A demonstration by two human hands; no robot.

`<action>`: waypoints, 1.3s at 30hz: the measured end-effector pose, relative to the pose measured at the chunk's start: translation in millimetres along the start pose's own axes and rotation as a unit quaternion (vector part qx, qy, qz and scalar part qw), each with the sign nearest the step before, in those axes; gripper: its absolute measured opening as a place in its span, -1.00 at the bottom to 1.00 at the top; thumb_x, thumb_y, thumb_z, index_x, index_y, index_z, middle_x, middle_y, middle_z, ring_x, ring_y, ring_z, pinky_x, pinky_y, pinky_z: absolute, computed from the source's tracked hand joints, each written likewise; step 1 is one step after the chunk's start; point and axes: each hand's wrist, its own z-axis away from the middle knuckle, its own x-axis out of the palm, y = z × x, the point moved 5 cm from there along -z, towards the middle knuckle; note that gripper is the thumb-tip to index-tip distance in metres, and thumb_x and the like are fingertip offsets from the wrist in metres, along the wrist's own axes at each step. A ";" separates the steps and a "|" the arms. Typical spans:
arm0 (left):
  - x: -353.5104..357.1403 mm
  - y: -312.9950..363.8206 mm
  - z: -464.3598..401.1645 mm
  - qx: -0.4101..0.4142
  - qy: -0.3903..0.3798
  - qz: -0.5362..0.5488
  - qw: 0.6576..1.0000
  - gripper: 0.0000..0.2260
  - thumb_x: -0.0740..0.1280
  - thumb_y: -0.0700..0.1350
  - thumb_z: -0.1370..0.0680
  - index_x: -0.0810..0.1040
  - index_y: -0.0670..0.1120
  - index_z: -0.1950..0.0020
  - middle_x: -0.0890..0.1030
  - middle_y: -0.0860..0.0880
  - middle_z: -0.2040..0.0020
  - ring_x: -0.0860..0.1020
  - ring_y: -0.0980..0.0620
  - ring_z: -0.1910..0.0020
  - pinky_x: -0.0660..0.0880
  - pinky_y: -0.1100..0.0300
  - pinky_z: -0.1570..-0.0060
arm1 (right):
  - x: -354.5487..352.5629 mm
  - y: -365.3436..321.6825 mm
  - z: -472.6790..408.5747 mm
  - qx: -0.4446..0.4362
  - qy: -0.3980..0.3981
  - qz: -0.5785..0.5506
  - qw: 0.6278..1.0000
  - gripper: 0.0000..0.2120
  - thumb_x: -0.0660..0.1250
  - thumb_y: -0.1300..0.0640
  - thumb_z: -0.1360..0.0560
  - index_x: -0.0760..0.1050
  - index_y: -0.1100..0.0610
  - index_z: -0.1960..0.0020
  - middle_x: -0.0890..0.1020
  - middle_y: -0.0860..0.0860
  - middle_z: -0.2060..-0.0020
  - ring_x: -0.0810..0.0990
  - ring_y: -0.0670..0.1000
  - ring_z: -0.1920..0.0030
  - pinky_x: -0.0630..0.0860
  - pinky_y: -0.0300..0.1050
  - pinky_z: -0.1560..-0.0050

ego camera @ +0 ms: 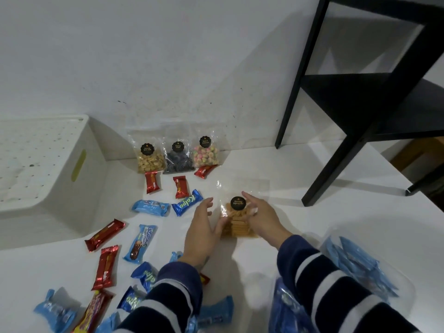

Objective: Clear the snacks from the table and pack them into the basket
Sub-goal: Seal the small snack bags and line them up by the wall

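Barely begun, by the look of it: the basket (48, 169) at nine o'clock shows only its perforated floor, with no snack visible inside, while the desk (300, 212) carries nearly everything. Both hands are on one clear bag of yellow sticks (236, 221) at the centre. The left hand (204, 227) lies against its nine o'clock side with fingers spread and fairly straight, thumb touching the bag; the right hand (260, 216) presses the three o'clock side, fingers lightly bent over the top near the black label. Whether either has truly gripped it I cannot tell; the bag rests on the desk, not lifted. At twelve o'clock three more clear bags lean on the wall: nuts (149, 159), dark rings (177, 162) and pastel biscuits (206, 153). Red bars (151, 181) and blue wrappers (187, 202) lie scattered from eleven round to seven o'clock, and a heap of pale blue packets (355, 263) sits at four o'clock. I judge that the whole job remains, starting with carrying this bag across to the basket.
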 end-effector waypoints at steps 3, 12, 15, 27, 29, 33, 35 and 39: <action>-14.6 5.8 -34.8 0.063 0.046 -0.119 0.990 -0.62 0.28 -0.06 -0.57 0.34 0.03 -0.37 0.40 0.09 -0.32 0.43 0.09 -0.26 0.46 0.15 -0.13 | -18.9 -4.5 -33.4 -0.016 0.013 -0.047 0.999 -0.36 0.27 0.39 -0.51 0.29 -0.12 -0.45 0.45 0.04 -0.23 0.51 -0.01 -0.07 0.56 -0.21 0.08; -12.1 -0.6 -134.2 0.047 -0.013 -0.340 0.939 -0.49 0.20 -0.08 -0.58 0.16 0.04 -0.52 0.24 -0.01 -0.48 0.31 -0.04 -0.40 0.40 0.04 -0.25 | -38.7 -45.4 -160.4 -0.087 0.058 -0.063 0.993 -0.32 0.29 0.43 -0.48 0.28 -0.10 -0.45 0.45 0.02 -0.16 0.52 0.06 -0.04 0.54 -0.22 0.21; -8.0 -9.8 -143.5 0.053 -0.005 -0.354 0.934 -0.47 0.20 -0.06 -0.59 0.12 0.01 -0.53 0.28 -0.02 -0.44 0.36 -0.04 -0.33 0.42 0.07 -0.21 | -33.5 -48.3 -188.8 -0.099 0.069 -0.045 0.992 -0.33 0.28 0.44 -0.49 0.28 -0.07 -0.46 0.45 0.04 -0.20 0.50 0.05 -0.15 0.55 -0.18 0.05; -5.8 -16.2 -139.7 0.062 -0.009 -0.371 0.926 -0.57 0.14 -0.08 -0.62 0.23 0.00 -0.50 0.28 0.03 -0.48 0.37 0.00 -0.35 0.35 0.12 -0.29 | -23.6 -53.0 -219.4 -0.100 0.092 0.000 0.991 -0.36 0.21 0.40 -0.54 0.23 -0.10 -0.49 0.37 0.06 -0.33 0.42 0.05 -0.32 0.47 -0.02 -0.30; -4.8 -13.6 -133.1 0.064 -0.024 -0.390 0.918 -0.55 0.14 -0.05 -0.62 0.19 0.00 -0.52 0.24 0.03 -0.51 0.31 0.00 -0.41 0.26 0.12 -0.36 | -25.0 -55.3 -217.9 -0.092 0.084 0.019 0.992 -0.38 0.19 0.38 -0.56 0.21 -0.12 -0.49 0.34 0.08 -0.34 0.42 0.08 -0.32 0.46 0.01 -0.31; -10.0 -7.4 -121.3 0.048 -0.056 -0.419 0.905 -0.49 0.14 0.02 -0.62 0.08 0.00 -0.54 0.13 0.01 -0.55 0.15 0.00 -0.51 0.07 0.06 -0.47 | -27.8 -62.9 -201.5 -0.090 0.066 0.088 0.990 -0.37 0.18 0.32 -0.57 0.13 -0.16 -0.51 0.24 0.14 -0.41 0.41 0.16 -0.32 0.44 0.04 -0.33; -16.6 1.0 -115.3 0.038 -0.061 -0.421 0.904 -0.48 0.13 0.05 -0.63 0.06 -0.01 -0.55 0.12 0.00 -0.56 0.12 -0.02 -0.52 0.05 0.04 -0.47 | -28.5 -64.9 -184.6 -0.077 0.044 0.134 0.987 -0.37 0.16 0.29 -0.57 0.11 -0.21 -0.50 0.18 0.12 -0.47 0.38 0.17 -0.35 0.45 0.00 -0.30; -31.1 28.8 -97.7 0.033 -0.075 -0.430 0.899 -0.49 0.13 0.08 -0.62 0.12 -0.02 -0.53 0.18 -0.01 -0.54 0.13 -0.03 -0.52 0.08 0.02 -0.46 | -32.3 -68.5 -132.1 -0.033 -0.019 0.247 0.968 -0.38 0.17 0.15 -0.57 0.04 -0.28 -0.49 0.06 0.04 -0.53 0.24 0.21 -0.45 0.30 0.13 -0.40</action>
